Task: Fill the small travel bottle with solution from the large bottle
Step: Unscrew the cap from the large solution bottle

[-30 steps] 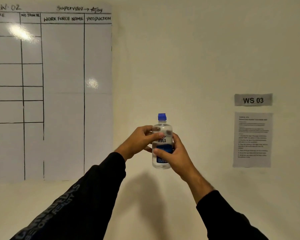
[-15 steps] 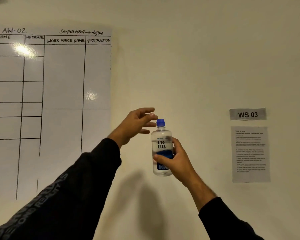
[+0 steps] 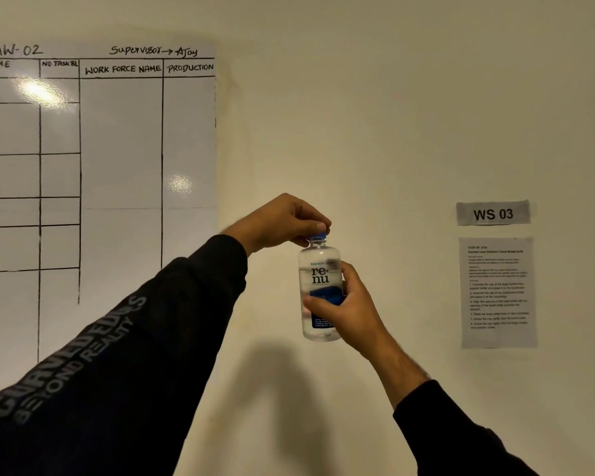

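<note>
The large clear solution bottle (image 3: 318, 269), with a blue and white "renu" label, is held upright in the air in front of the wall. My right hand (image 3: 349, 307) grips its body from the right, fingers wrapped over the blue part of the label. My left hand (image 3: 282, 223) comes down from above, and its fingers pinch the blue cap (image 3: 318, 238), which is mostly covered. No small travel bottle is in view.
A whiteboard (image 3: 117, 149) with a hand-drawn table hangs on the wall at the left. At the right are a "WS 03" sign (image 3: 493, 213) and a printed instruction sheet (image 3: 498, 293). No table or counter is visible.
My left hand let go of the bottle's body, rose beside the cap with fingers spread, and now pinches the cap from above. My right hand has kept the bottle upright.
</note>
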